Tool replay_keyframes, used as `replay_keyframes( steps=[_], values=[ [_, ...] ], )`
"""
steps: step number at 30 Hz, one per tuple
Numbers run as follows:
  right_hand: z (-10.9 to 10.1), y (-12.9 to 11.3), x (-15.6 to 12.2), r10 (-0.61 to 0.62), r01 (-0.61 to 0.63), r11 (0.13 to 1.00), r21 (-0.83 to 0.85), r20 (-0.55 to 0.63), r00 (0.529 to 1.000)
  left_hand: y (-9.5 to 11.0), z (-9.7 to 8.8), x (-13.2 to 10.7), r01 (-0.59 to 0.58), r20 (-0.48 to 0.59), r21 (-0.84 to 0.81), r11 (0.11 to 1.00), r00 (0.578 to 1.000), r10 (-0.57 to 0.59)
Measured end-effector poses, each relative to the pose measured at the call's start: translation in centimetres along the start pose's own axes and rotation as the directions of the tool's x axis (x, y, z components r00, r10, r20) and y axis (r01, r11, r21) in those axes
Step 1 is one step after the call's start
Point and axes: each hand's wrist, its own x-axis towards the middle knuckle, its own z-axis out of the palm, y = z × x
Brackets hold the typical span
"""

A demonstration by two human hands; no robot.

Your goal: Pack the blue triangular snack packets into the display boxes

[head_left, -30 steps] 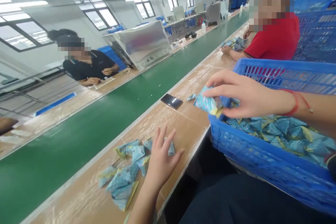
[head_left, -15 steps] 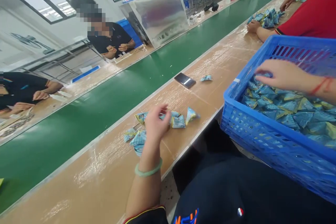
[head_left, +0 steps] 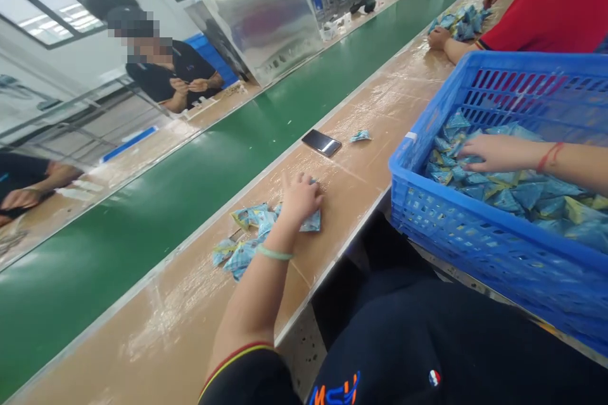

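My left hand (head_left: 303,200) is over several blue-and-yellow triangular packets (head_left: 241,256) on the brown work surface. Its fingers are spread and bent down, touching or just above a blue packet (head_left: 311,223) that it partly covers. In the blue plastic basket (head_left: 430,188) at the right, my right hand (head_left: 491,153) reaches down onto a heap of similar packets (head_left: 515,199). The fingers of that hand look stretched out and apart, with their tips against the heap. Nothing held shows in either hand.
A phone (head_left: 322,143) and a single packet (head_left: 360,136) lie farther along the surface. Beyond runs a green conveyor belt (head_left: 190,171). A co-worker in a red sleeve (head_left: 532,12) sits at right by a packet pile (head_left: 463,22). Two others work across the belt.
My left hand has moved forward and right over the packets, its fingers spreading. My right hand has lowered onto the heap in the basket. The view has shifted slightly.
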Motion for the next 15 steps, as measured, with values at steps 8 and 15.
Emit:
replay_keyframes(
  steps=[8, 15],
  values=[
    [0.2, 2.9, -5.6, 0.397, -0.381, 0.916, -0.125, 0.141, 0.907, -0.7, -3.7, -0.1, -0.269, -0.507, -0.139, 0.953, 0.846, 0.165],
    [3.3, 2.4, -8.9, 0.626, -0.608, 0.779, 0.15, -0.193, 0.755, 9.8, -10.3, 6.7, -0.833, -0.623, -0.345, 0.432, 0.548, 0.558]
  ],
)
